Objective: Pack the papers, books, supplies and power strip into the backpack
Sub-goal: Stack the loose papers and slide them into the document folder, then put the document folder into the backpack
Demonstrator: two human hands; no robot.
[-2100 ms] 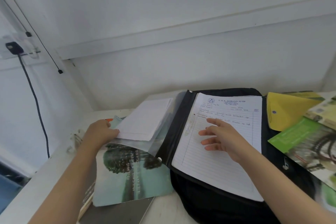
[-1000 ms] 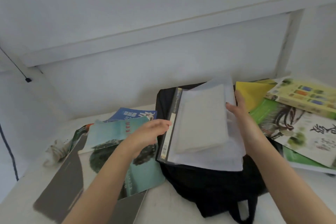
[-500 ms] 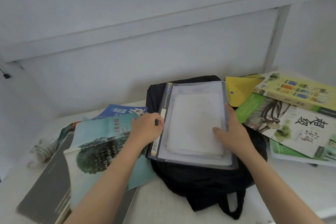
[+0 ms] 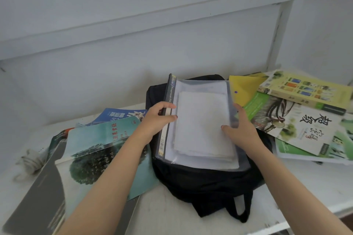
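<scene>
On the far left of the white, scuffed tabletop [image 4: 172, 215] lies a blurred bundle of white cord [image 4: 28, 160]. Beside it a flat grey book [image 4: 44, 192] sits under a glossy teal book [image 4: 103, 150] printed with a dark tree, and a blue book [image 4: 122, 115] peeks out behind. In the middle, a soft black fabric backpack [image 4: 206, 183] lies flat with a strap loop at its near end. On top of it rests a clear plastic folder [image 4: 200, 126], rectangular with a dark spine and white sheets inside. The left hand [image 4: 156, 120] grips the spine, fingers curled over it. The right hand [image 4: 240, 129] pinches the opposite edge, thumb on top. To the right lie a yellow envelope [image 4: 242, 89], a glossy green and white book [image 4: 305, 126] and a thick yellow book [image 4: 309, 89].
</scene>
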